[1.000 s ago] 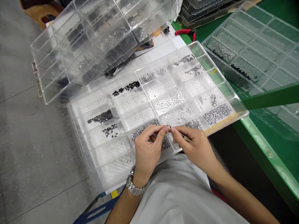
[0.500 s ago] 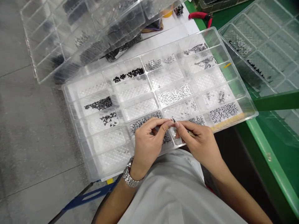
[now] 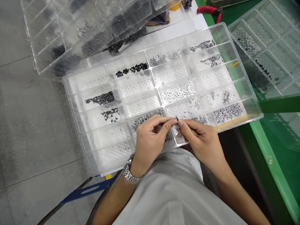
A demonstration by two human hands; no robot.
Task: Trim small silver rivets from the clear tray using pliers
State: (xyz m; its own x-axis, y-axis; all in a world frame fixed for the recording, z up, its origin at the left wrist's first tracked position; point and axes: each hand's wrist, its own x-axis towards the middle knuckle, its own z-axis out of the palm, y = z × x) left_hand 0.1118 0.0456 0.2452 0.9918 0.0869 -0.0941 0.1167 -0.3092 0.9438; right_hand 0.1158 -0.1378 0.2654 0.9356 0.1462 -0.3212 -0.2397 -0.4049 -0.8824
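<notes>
My left hand [image 3: 151,134] is closed in a pinch, thumb against forefinger, over the clear compartment tray [image 3: 98,170]. What sits between its fingertips is too small to make out. Touching or nearly touching those fingertips is my right hand [image 3: 199,134], closed around a slim tool [image 3: 195,133] with a brass-coloured shaft. A small dark tip [image 3: 177,118] shows where the two hands meet; most of the tool is hidden by the fingers. Below the left hand, a compartment holds small silver screws [image 3: 146,117], partly covered. Small metal pieces [image 3: 200,119] lie beside the right hand.
Other compartments hold black screws [image 3: 100,98], white-silver pieces [image 3: 179,92] and short pins [image 3: 228,112]. Another clear organiser [image 3: 47,40] stands raised at upper left, one more [image 3: 276,47] at right. Red-handled pliers [image 3: 208,10] lie on the green bench [image 3: 272,159].
The view has shifted slightly, so the tray sits a little higher and further right. Both hands keep their pinch together, and slightly more of the brass-coloured shaft shows.
</notes>
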